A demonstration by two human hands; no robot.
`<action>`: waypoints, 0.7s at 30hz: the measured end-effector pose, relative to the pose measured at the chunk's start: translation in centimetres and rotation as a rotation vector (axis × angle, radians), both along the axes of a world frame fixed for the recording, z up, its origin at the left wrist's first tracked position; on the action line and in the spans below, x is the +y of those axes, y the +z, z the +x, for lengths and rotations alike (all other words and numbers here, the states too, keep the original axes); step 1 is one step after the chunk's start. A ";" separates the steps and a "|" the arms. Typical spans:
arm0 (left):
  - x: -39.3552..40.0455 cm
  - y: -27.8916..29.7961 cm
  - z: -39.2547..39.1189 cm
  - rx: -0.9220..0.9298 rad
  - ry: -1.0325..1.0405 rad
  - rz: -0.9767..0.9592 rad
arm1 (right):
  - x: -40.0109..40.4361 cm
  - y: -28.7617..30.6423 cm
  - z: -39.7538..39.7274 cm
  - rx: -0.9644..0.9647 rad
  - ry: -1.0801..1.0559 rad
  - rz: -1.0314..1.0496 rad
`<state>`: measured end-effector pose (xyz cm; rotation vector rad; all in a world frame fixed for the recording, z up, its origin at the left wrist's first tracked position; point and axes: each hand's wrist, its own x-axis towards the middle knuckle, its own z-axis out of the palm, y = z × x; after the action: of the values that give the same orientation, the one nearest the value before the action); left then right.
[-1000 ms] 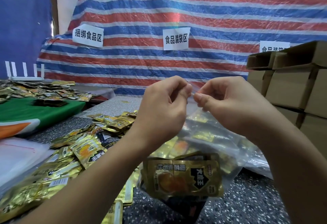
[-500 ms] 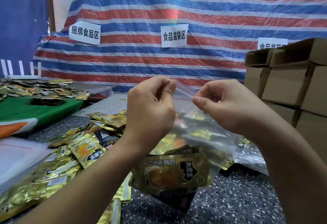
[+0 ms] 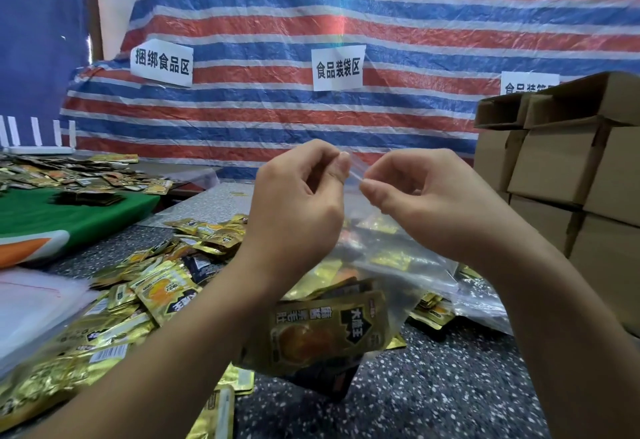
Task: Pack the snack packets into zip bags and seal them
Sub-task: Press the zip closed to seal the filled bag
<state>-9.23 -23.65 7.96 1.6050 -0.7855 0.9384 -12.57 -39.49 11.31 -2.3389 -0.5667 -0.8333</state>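
Soft, even light fills the scene and shadows stay faint. A thin rainbow flare streaks the striped tarp (image 3: 381, 5) just above its middle label. Below the tarp, nearest foil packets (image 3: 52, 369) smear with glare; edges bow outward.

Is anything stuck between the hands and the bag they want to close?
Nothing visible is. The left hand and right hand already pinch the top edge of the zip bag, which hangs with gold snack packets inside.
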 end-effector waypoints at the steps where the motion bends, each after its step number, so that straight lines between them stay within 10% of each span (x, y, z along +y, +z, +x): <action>1: -0.1 0.0 0.0 0.002 -0.005 0.000 | 0.1 0.1 -0.1 -0.008 0.006 0.019; 21: 0.1 0.6 0.1 0.206 -0.318 -0.050 | -0.6 2.5 -1.8 0.236 0.088 0.157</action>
<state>-9.10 -23.57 8.56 1.4525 -0.8350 0.5512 -14.32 -40.10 13.83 -2.2114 -0.4810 -0.5318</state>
